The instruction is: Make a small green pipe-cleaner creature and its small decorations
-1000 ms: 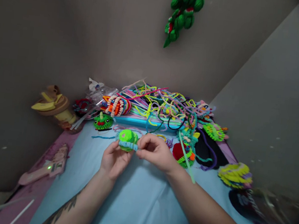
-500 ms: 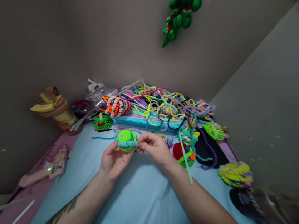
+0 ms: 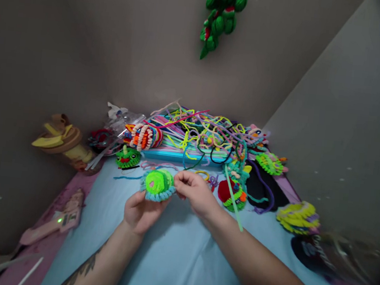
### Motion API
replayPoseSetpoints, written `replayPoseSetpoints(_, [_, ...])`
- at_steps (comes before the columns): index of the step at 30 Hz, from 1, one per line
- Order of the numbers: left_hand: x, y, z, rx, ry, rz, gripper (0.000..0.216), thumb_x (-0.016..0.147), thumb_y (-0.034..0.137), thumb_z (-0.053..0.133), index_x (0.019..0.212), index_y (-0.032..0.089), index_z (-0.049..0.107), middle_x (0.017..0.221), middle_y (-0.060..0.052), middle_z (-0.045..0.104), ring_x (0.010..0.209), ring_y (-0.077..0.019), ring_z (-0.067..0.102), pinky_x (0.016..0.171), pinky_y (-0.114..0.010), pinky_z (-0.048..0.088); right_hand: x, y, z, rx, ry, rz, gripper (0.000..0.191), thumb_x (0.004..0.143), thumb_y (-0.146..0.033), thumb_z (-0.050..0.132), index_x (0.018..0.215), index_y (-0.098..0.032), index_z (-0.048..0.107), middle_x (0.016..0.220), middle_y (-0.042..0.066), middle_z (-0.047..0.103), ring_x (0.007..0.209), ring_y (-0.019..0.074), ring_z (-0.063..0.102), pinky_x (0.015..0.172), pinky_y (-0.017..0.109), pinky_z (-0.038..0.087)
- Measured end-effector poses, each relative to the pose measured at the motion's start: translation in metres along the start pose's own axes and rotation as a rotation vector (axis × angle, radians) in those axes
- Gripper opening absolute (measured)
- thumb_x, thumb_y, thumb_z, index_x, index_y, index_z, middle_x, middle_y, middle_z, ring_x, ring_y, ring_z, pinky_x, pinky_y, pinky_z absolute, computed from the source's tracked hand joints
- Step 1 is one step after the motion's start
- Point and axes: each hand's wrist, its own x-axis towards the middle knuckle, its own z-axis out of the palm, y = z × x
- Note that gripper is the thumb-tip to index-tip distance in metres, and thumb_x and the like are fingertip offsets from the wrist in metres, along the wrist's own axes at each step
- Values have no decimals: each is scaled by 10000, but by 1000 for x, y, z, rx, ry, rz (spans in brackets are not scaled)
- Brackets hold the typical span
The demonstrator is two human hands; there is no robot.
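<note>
The fingers of the left hand (image 3: 141,214) clasp a fuzzy green-and-blue piece (image 3: 156,181) from below, over the blue-covered worktop (image 3: 169,261), as the right hand (image 3: 197,194) pinches its edge, where too hard a tug could pull the blue coils (image 3: 158,197) askew.

1. Here's the green-and-blue pipe-cleaner piece (image 3: 158,182): fuzzy, matt chenille, with rough coiled ridges around its blue edge.
2. Behind it, the heaped pipe cleaners (image 3: 190,139), all soft, velvety nap.
3. Beneath those, the blue tray (image 3: 174,158), smooth and plastic-looking.
4. Down below, the light-blue sheet (image 3: 170,259), cloth-like, softly creased.
5. Over left, clear plastic wrapping (image 3: 129,119): glossy, crinkled, catching light!
6. Pink handheld tool (image 3: 68,218): smooth, plastic-looking casing.
7. And the grey wall (image 3: 145,50), plainly matt.
</note>
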Motion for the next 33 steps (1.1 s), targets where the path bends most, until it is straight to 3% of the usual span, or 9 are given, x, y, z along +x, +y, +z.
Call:
replayPoseSetpoints(8, [-2,5,-5,153,30,28,577,624,168,680,1183,276,582,1123,-44,682,891,-214,663,836,-358,511,-3,-4,6,158,15,229,148,550,-249,652,564,-156,537,439,-69,458,366,37,355,345,165,245])
replayPoseSetpoints(14, [1,2,-6,188,57,42,558,628,193,689,1172,261,582,1078,-41,694,867,-212,669,856,-362,509,-2,-3,7,229,40,345,106,481,-185,619,560,-151,557,433,-59,477,379,48,387,324,155,258])
replayPoseSetpoints(20, [5,4,-9,110,18,39,358,698,161,635,1046,242,648,909,-26,741,871,-199,685,813,-306,544,-1,-4,4,262,-21,296,166,503,-229,713,572,-139,591,463,-41,512,409,54,437,361,157,296])
replayPoseSetpoints(25, [8,5,-6,28,-1,36,303,784,155,577,1069,236,643,931,-27,743,938,-180,674,880,-286,521,1,5,7,355,28,209,247,549,-321,777,642,-130,649,520,-21,554,466,61,462,435,182,329])
replayPoseSetpoints(29, [8,5,-5,-18,-4,62,305,803,136,553,1085,217,639,941,-41,741,956,-181,669,913,-298,507,0,12,13,362,45,98,312,535,-290,819,778,-139,694,657,-8,612,550,64,478,510,194,355])
replayPoseSetpoints(33, [5,3,-6,-22,2,46,319,807,139,561,1108,224,625,946,-38,739,943,-175,670,917,-290,504,0,17,16,346,139,35,321,526,-312,841,745,-158,664,664,-19,606,572,74,484,509,193,349])
